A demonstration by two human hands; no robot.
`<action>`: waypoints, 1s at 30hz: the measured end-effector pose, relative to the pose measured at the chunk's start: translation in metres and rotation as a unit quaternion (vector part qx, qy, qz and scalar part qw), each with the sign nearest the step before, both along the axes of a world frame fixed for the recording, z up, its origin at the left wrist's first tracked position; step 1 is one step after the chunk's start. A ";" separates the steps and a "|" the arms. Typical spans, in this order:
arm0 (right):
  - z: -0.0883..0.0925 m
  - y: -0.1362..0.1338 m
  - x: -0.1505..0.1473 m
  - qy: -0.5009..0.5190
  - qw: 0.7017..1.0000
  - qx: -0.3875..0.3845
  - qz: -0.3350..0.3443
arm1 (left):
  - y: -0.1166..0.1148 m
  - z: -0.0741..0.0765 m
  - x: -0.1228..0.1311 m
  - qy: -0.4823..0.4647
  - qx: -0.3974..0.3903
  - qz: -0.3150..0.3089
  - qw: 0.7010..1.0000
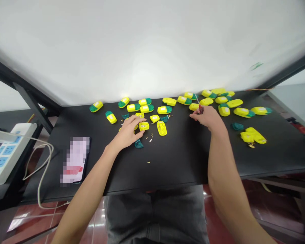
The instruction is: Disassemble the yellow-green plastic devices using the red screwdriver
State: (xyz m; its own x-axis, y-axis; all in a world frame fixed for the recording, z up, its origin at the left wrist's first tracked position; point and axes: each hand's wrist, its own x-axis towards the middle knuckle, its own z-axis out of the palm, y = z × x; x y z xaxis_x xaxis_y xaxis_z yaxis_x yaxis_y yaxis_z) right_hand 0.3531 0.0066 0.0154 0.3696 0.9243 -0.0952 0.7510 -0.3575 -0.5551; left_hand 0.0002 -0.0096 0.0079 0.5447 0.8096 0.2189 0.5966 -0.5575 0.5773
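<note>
My left hand point(129, 134) is over a cluster of small yellow casing parts, its fingers apart and curved downward; whether the fingertips touch them I cannot tell. By its fingertips lies an open yellow shell point(144, 126), and a dark green translucent cover point(139, 144) is just below the thumb. My right hand point(207, 117) is closed around a screwdriver point(200, 108) with a red handle, its thin shaft pointing up and away. Between the hands lie a larger yellow half shell point(162, 128), a short yellow piece point(155, 118) and several tiny screws point(148, 162).
Assembled yellow-and-green devices point(164, 109) are scattered along the white wall point(142, 51) at the back. Loose yellow shells point(252, 136) lie at the right. A phone point(76, 159) rests at the left, near a white cable point(44, 171) and a power strip point(11, 152) beyond the black table point(173, 166).
</note>
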 end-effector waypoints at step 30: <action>-0.018 0.009 0.007 0.011 0.997 0.049 0.058 | 0.001 -0.004 -0.001 -0.104 0.034 0.002 0.994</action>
State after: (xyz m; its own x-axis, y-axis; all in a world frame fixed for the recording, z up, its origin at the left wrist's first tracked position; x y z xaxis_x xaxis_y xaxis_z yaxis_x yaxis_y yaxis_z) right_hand 0.3600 0.0159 -0.0022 0.2593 0.9657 -0.0093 0.7713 -0.2129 -0.5998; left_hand -0.0008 -0.0082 0.0036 0.4795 0.7909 0.3803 0.4701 -0.5974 0.6497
